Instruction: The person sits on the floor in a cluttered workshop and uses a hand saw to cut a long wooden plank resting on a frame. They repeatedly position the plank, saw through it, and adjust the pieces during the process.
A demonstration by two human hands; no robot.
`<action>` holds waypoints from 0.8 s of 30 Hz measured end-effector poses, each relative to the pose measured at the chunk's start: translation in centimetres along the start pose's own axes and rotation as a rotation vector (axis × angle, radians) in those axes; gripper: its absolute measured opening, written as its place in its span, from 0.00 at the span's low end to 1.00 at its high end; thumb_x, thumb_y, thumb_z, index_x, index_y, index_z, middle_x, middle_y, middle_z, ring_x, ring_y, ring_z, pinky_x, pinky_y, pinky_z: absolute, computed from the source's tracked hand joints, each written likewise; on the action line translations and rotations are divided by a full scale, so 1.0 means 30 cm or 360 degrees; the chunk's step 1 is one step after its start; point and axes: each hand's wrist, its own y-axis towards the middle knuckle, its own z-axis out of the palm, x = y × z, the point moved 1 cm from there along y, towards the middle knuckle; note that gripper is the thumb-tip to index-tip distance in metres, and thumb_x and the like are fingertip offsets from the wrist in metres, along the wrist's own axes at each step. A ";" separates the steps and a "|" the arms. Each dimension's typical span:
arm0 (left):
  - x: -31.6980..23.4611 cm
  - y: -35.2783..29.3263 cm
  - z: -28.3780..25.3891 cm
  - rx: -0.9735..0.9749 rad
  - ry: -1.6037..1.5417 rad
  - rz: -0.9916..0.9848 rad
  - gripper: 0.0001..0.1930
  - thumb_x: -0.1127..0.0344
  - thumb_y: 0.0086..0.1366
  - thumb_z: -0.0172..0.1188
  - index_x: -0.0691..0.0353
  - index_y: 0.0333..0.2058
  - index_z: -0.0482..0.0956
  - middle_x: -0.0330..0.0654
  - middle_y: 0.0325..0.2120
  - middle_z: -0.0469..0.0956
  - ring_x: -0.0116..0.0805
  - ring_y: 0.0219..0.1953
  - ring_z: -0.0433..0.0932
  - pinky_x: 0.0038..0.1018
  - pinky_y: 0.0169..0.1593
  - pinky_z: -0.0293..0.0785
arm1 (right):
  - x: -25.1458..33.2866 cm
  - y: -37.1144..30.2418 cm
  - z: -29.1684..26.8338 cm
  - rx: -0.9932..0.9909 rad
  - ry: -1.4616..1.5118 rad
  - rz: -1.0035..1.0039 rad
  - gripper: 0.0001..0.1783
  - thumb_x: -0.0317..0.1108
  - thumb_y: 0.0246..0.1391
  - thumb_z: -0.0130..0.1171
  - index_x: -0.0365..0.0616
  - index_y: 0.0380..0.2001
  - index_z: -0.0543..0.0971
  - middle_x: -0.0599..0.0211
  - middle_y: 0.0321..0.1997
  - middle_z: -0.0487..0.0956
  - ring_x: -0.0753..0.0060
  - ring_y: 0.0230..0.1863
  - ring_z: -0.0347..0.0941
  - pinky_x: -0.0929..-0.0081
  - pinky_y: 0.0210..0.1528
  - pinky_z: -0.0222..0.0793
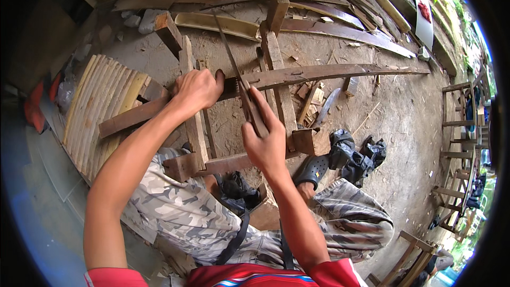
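A long, dark wooden board [329, 73] lies across a rough wooden frame [281, 85], sloping down to the left. My left hand [197, 90] is closed over the board's near part, pressing it against the frame. In my right hand [265, 141] is the handle of a handsaw [232, 56], with fingers wrapped round it and the index finger stretched along its side. The saw's narrow blade points away from me and crosses the board just right of my left hand. How deep the teeth sit in the wood cannot be made out.
Pale slats [95, 111] form a panel at the left. A wide blade [326, 107] and wood offcuts [317, 96] lie beyond the frame. Black plastic bags [356, 155] sit by my clog [312, 170]. Long planks [345, 34] are piled at the back; wooden frames [458, 154] line the right.
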 end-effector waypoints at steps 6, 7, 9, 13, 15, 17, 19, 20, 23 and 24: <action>-0.006 0.004 -0.019 0.0275 -0.0044 -0.0140 0.35 0.48 0.73 0.42 0.70 0.14 0.78 0.58 0.11 0.74 0.57 0.19 0.80 0.50 0.34 0.79 | 0.057 -0.558 -0.232 0.0093 -0.0355 0.0172 0.36 0.17 0.47 0.55 0.35 0.64 0.69 0.44 0.53 0.82 0.67 0.42 0.85 0.76 0.42 0.76; -0.002 -0.005 -0.015 0.0267 -0.0046 -0.0143 0.36 0.48 0.73 0.41 0.69 0.13 0.78 0.57 0.10 0.74 0.56 0.19 0.80 0.50 0.34 0.80 | 0.081 -0.670 -0.285 0.0116 -0.0351 0.0285 0.36 0.17 0.46 0.55 0.34 0.64 0.69 0.44 0.52 0.82 0.68 0.41 0.85 0.77 0.42 0.76; -0.009 -0.012 -0.013 0.0285 -0.0017 -0.0190 0.36 0.48 0.74 0.40 0.68 0.13 0.78 0.56 0.09 0.74 0.54 0.17 0.79 0.49 0.32 0.80 | 0.150 -0.691 -0.319 0.0129 -0.0310 0.0368 0.36 0.16 0.45 0.54 0.33 0.63 0.70 0.45 0.52 0.82 0.69 0.41 0.84 0.77 0.43 0.76; -0.038 -0.010 -0.021 0.0291 -0.0096 -0.0171 0.34 0.51 0.74 0.43 0.66 0.12 0.78 0.51 0.08 0.74 0.49 0.13 0.77 0.47 0.28 0.80 | 0.136 -0.365 -0.193 0.0107 -0.0318 0.0240 0.35 0.17 0.50 0.52 0.35 0.65 0.69 0.47 0.61 0.77 0.58 0.64 0.73 0.70 0.64 0.66; -0.040 -0.001 -0.045 0.0427 -0.0069 -0.0302 0.32 0.48 0.73 0.44 0.73 0.25 0.83 0.67 0.25 0.80 0.66 0.34 0.82 0.51 0.44 0.78 | 0.045 -0.089 -0.077 0.0077 -0.0148 0.0064 0.33 0.21 0.51 0.54 0.38 0.63 0.71 0.45 0.61 0.77 0.52 0.63 0.74 0.69 0.63 0.67; -0.032 0.021 -0.042 0.0387 -0.0039 -0.0255 0.32 0.48 0.73 0.44 0.74 0.25 0.83 0.68 0.27 0.80 0.67 0.36 0.82 0.51 0.45 0.77 | 0.044 0.080 -0.017 0.0101 -0.0162 0.0026 0.32 0.23 0.51 0.55 0.39 0.62 0.72 0.41 0.56 0.78 0.47 0.60 0.75 0.67 0.61 0.69; -0.017 0.028 -0.012 0.0268 0.0031 -0.0200 0.29 0.53 0.72 0.47 0.70 0.19 0.81 0.59 0.17 0.79 0.53 0.23 0.82 0.47 0.35 0.79 | 0.047 0.061 -0.005 0.0063 -0.0127 0.0004 0.32 0.22 0.51 0.54 0.39 0.63 0.71 0.41 0.55 0.79 0.45 0.60 0.75 0.66 0.61 0.69; -0.008 0.024 0.003 0.0270 0.0044 -0.0185 0.30 0.52 0.72 0.46 0.71 0.20 0.81 0.60 0.19 0.79 0.55 0.25 0.82 0.48 0.36 0.79 | 0.031 0.009 -0.007 -0.0004 -0.0128 -0.0104 0.33 0.22 0.51 0.54 0.38 0.63 0.70 0.42 0.56 0.78 0.45 0.60 0.74 0.66 0.61 0.69; 0.005 0.018 -0.005 0.0321 0.0023 -0.0174 0.33 0.49 0.72 0.42 0.72 0.19 0.81 0.63 0.20 0.80 0.63 0.28 0.83 0.52 0.40 0.78 | 0.067 -0.305 -0.124 0.0052 -0.0187 0.0093 0.35 0.18 0.50 0.55 0.37 0.65 0.68 0.43 0.60 0.77 0.50 0.62 0.74 0.67 0.59 0.70; -0.003 0.013 -0.004 0.0341 0.0001 -0.0156 0.34 0.49 0.73 0.42 0.72 0.19 0.81 0.63 0.19 0.79 0.63 0.27 0.82 0.52 0.40 0.78 | 0.104 -0.437 -0.191 0.0085 -0.0260 0.0154 0.36 0.17 0.48 0.54 0.35 0.65 0.69 0.41 0.59 0.77 0.54 0.61 0.76 0.68 0.57 0.72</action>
